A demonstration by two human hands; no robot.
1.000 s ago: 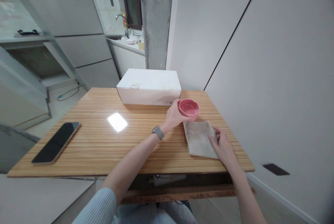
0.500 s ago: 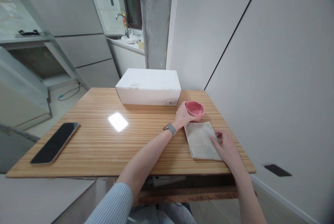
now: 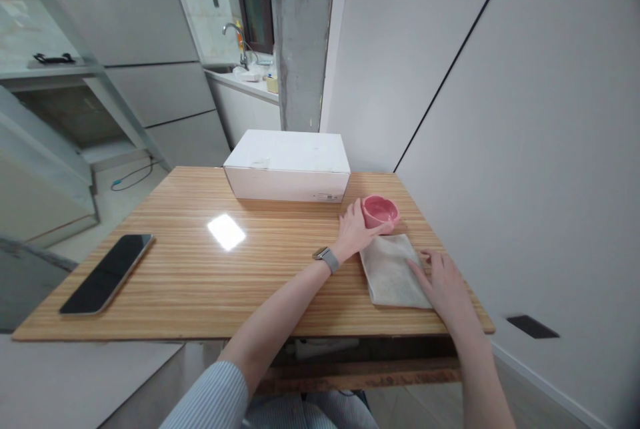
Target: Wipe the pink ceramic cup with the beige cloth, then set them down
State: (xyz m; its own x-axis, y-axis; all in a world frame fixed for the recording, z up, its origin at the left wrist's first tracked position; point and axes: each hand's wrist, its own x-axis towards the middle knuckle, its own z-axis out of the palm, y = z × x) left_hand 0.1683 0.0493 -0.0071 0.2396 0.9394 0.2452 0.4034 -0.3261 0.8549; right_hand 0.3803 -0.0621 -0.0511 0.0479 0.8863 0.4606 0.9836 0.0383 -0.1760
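Note:
Toward the right of the table sits a pink bowl (image 3: pixel 380 210) with a wavy rim. My left hand (image 3: pixel 353 230), wearing a grey-banded watch (image 3: pixel 327 258), rests against its left side, fingers spread and thumb along the front. Just in front of the bowl lies a folded light grey cloth (image 3: pixel 393 275), flat on the tabletop. At the cloth's right edge is my right hand (image 3: pixel 446 285), its fingers apart and loosely bent, thumb over the cloth. Nothing is gripped in it.
A long white box (image 3: pixel 287 165) stands at the back of the wooden table (image 3: pixel 200 282). A black-screened phone (image 3: pixel 107 274) lies at the left. Close along the table's right side runs a white wall (image 3: pixel 525 149). Behind are a sink and faucet (image 3: pixel 242 45).
The bowl has shifted slightly right. My left hand's fingers have loosened from around it and spread at its left side. My right hand has drawn a little right, its fingers opening.

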